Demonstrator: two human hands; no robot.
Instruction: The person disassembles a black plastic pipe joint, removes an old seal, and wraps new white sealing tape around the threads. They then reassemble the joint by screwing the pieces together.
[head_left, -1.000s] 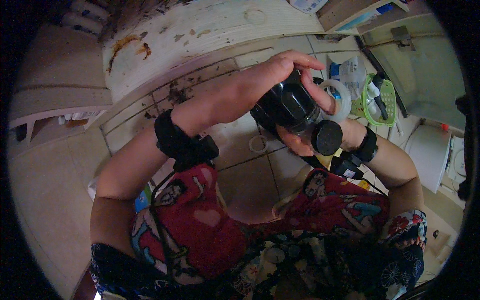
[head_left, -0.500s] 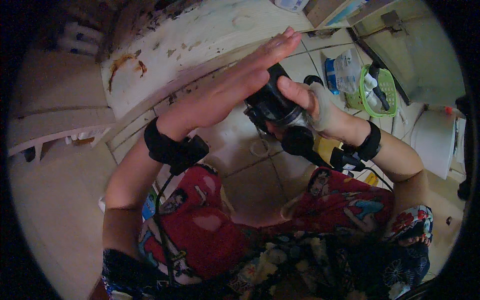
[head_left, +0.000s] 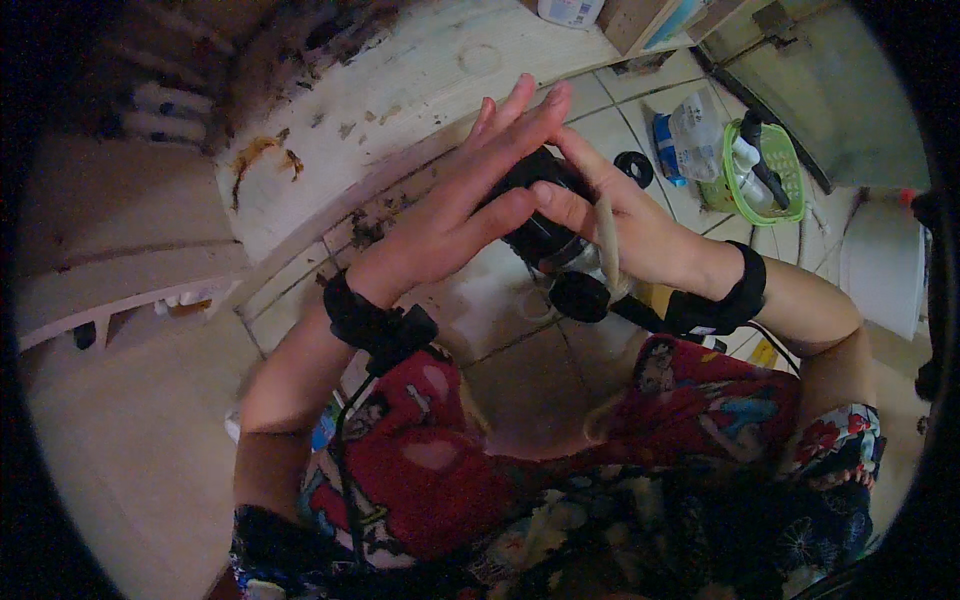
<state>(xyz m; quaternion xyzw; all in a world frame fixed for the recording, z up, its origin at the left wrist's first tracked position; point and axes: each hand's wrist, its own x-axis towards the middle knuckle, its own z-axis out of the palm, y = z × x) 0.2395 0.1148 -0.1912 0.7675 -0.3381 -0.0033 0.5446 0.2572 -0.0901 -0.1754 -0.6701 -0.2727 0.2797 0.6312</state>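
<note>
My right hand [head_left: 640,225] grips a black cylindrical thing [head_left: 545,225] whose exact kind I cannot make out, its thumb across the near side. Against the cylinder's left and upper side rests my left hand [head_left: 450,215], fingers stretched out and thumb lying over it, close to the right thumb. A pale ring-like band [head_left: 610,245] hangs at my right palm. Just below the cylinder is a black round piece [head_left: 580,297] with a stem running toward my right wrist. Part of the cylinder is hidden behind both hands.
On the tiled floor to the right stand a green basket [head_left: 790,180] with black and white items, a blue-and-clear package [head_left: 690,140] and a black ring [head_left: 633,168]. A stained white ledge [head_left: 400,90] runs along the far side. A white bin-like object [head_left: 880,260] is at right.
My left hand has turned and come lower, its thumb now lying on the black cylinder's near side. The fingers of both hands now nearly meet above it. The pale band has shifted toward the cylinder.
</note>
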